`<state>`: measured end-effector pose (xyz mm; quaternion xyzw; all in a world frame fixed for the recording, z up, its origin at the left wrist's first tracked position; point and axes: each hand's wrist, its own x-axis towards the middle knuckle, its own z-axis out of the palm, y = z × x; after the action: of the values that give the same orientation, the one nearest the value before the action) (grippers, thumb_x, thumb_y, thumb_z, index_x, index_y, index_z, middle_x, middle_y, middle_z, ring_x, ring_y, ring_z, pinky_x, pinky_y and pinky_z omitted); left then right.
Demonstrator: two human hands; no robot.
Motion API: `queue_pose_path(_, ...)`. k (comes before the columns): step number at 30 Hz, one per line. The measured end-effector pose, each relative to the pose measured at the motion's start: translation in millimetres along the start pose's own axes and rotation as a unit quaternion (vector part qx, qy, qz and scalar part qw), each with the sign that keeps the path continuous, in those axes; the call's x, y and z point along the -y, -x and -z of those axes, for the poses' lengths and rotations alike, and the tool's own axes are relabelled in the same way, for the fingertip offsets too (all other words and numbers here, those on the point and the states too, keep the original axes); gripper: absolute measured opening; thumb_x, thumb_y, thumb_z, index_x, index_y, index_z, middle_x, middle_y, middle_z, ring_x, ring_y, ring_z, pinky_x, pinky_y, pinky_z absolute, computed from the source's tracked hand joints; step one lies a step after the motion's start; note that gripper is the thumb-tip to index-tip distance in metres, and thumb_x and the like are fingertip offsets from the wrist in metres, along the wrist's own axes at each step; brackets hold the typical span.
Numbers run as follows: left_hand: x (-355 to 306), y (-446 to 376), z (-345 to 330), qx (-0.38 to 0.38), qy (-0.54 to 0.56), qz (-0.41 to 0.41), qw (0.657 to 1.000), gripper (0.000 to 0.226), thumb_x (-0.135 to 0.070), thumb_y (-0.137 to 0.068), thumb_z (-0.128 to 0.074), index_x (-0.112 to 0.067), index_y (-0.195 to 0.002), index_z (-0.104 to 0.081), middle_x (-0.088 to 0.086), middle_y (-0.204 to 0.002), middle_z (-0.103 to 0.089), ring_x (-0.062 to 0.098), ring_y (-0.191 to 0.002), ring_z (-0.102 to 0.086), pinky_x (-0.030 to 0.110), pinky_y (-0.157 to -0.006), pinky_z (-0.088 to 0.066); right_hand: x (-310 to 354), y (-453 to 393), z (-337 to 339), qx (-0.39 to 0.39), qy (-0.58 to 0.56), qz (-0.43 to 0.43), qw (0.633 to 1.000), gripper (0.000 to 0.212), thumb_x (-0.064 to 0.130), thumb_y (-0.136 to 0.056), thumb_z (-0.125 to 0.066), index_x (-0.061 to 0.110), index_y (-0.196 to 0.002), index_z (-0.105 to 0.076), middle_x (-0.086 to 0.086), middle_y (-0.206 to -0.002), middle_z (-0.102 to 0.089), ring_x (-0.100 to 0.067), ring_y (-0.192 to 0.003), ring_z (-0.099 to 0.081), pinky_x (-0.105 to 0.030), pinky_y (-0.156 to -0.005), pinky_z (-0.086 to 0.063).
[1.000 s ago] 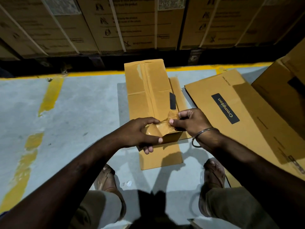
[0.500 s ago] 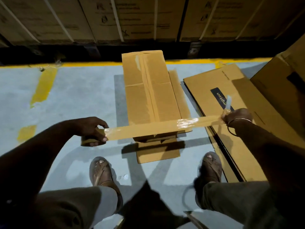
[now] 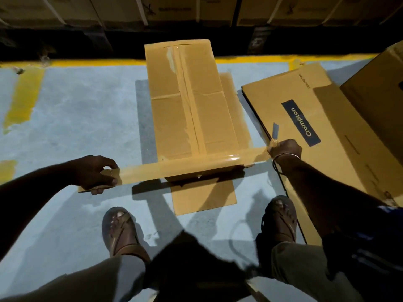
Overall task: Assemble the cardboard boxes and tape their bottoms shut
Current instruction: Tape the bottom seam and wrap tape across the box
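A long brown cardboard box [image 3: 189, 101] stands on the floor with its taped bottom facing up and a tape seam down its middle. A stretched strip of brown tape [image 3: 196, 164] runs across the box's near end. My left hand [image 3: 93, 173] grips the tape roll [image 3: 106, 178] left of the box. My right hand [image 3: 283, 149] pinches the tape's free end right of the box, above the flat cardboard. A loose flap [image 3: 202, 198] lies on the floor below the near end.
Flattened Crompton boxes [image 3: 316, 127] lie stacked on the right, with a larger box [image 3: 377, 94] beside them. Strapped cartons [image 3: 196, 9] line the far wall behind a yellow floor line [image 3: 87, 62]. My sandalled feet [image 3: 122, 232] stand close to the box.
My hands moved apart from the box's near end, drawing the tape out into a long strip. Since half a second ago the strip has come down onto the box's near edge.
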<state>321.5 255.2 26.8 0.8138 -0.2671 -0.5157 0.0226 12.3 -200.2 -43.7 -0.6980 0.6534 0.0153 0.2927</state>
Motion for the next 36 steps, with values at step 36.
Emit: queue_pose_path(36,14,-29,-19,0.011,0.129,0.035,0.991,0.04,-0.032,-0.099,-0.07,0.007,-0.09,-0.065,0.02,-0.057,-0.058,0.024,-0.039,-0.048,0.024,-0.041,-0.043,66,313,-146,0.132,0.065,0.381,0.913,0.023,0.039,-0.09,-0.056,0.018,-0.093,-0.065,-0.007,-0.091,-0.069,-0.034,-0.084,-0.064,-0.034,-0.062,-0.04)
